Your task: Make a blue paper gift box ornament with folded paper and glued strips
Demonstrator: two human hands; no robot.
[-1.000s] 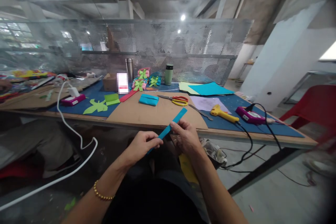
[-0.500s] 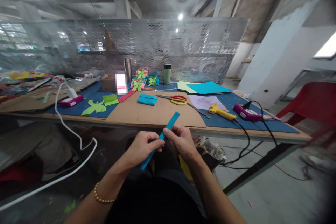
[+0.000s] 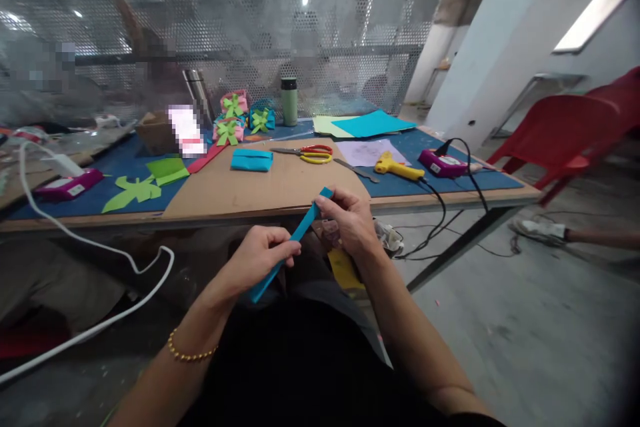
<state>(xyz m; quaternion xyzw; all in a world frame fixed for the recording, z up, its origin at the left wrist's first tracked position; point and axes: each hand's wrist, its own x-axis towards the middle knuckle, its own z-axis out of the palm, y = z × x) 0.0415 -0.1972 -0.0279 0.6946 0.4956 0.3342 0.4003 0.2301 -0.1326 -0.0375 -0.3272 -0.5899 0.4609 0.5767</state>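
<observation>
A narrow blue strip (image 3: 306, 223), paper or felt by its look, slants between my hands over my lap, in front of the table edge. My left hand (image 3: 264, 255) pinches its lower half, with the tail sticking out below. Near the upper end, my right hand (image 3: 350, 217) has it between thumb and fingers. On the cardboard sheet (image 3: 210, 193) beyond lie a folded blue piece (image 3: 252, 160) and scissors (image 3: 310, 153) with red and yellow handles. A thin metal blade (image 3: 356, 171) rests to their right.
A yellow glue gun (image 3: 399, 167) and a purple power box (image 3: 443, 164) with cables lie at right. Green leaf cutouts (image 3: 133, 193) and another purple box (image 3: 70, 185) are left. Small bow-topped pieces (image 3: 230, 130), a green tumbler (image 3: 289, 103) and blue sheets (image 3: 375, 124) stand or lie behind.
My right hand has slid up to the strip's upper end, while my left hand keeps its lower half. The view has tilted down and turned right; a person's foot now shows at right.
</observation>
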